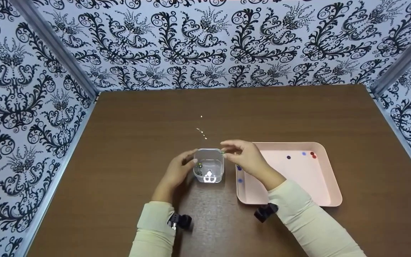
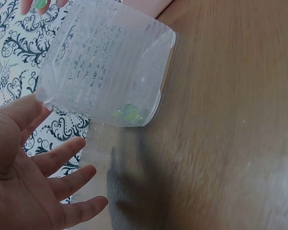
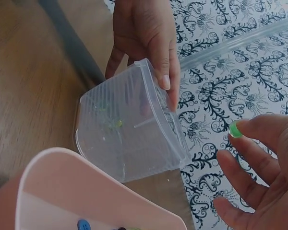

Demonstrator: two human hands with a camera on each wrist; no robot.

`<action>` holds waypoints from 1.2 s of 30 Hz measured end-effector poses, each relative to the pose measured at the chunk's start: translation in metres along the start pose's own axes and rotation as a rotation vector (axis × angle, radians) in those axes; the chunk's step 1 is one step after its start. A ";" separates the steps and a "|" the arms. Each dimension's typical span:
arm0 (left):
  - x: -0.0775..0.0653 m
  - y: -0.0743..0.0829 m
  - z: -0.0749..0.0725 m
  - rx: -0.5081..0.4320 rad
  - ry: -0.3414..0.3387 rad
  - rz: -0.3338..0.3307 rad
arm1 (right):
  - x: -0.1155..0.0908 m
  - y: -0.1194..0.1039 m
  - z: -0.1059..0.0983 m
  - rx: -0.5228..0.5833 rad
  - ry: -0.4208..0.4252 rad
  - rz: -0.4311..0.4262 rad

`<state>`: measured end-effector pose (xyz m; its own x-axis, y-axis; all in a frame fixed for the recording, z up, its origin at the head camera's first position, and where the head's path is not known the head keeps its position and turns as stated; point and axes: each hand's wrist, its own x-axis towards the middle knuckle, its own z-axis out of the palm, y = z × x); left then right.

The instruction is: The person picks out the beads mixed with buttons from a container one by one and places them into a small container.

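A clear plastic container [image 1: 209,166] stands upright on the brown table, with a few small green marbles [image 2: 127,113] at its bottom. My left hand [image 1: 177,171] holds the container's left rim between thumb and index finger, while its other fingers [image 2: 67,184] spread out away from the wall. Just right of the rim, my right hand [image 1: 246,159] pinches a translucent green marble [image 3: 235,128] between thumb and index finger. The remaining fingers of that hand are loosely bent. In the head view the pinched marble is mostly hidden by the fingertips.
A shallow pink tray [image 1: 287,203] lies at the right under my right forearm. It holds a blue button [image 3: 84,224] and several small red, blue and dark pieces. Bright light spots [image 1: 202,132] show behind the container. Patterned walls [image 1: 205,43] enclose the table.
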<state>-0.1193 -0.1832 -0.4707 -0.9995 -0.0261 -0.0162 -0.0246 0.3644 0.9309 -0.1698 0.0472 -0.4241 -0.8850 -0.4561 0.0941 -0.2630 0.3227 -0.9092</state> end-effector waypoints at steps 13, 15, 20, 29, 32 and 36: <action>0.000 -0.002 0.001 -0.018 -0.007 -0.040 | 0.001 -0.004 0.010 -0.033 -0.059 -0.072; 0.000 -0.003 0.001 -0.011 -0.006 -0.032 | 0.002 -0.004 0.011 -0.044 -0.061 -0.087; 0.001 -0.003 0.001 -0.018 -0.007 -0.032 | 0.001 -0.006 0.014 -0.083 -0.059 -0.091; -0.001 -0.001 0.000 -0.016 -0.008 -0.024 | 0.001 -0.006 0.020 -0.187 -0.058 -0.137; -0.001 -0.001 0.000 -0.012 -0.007 -0.020 | 0.002 -0.006 0.022 -0.220 -0.061 -0.158; 0.001 -0.003 0.000 -0.011 -0.004 -0.020 | 0.003 -0.006 0.025 -0.254 -0.057 -0.191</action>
<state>-0.1197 -0.1842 -0.4739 -0.9989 -0.0294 -0.0365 -0.0445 0.3533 0.9344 -0.1618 0.0233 -0.4287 -0.7895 -0.5715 0.2237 -0.5160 0.4208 -0.7461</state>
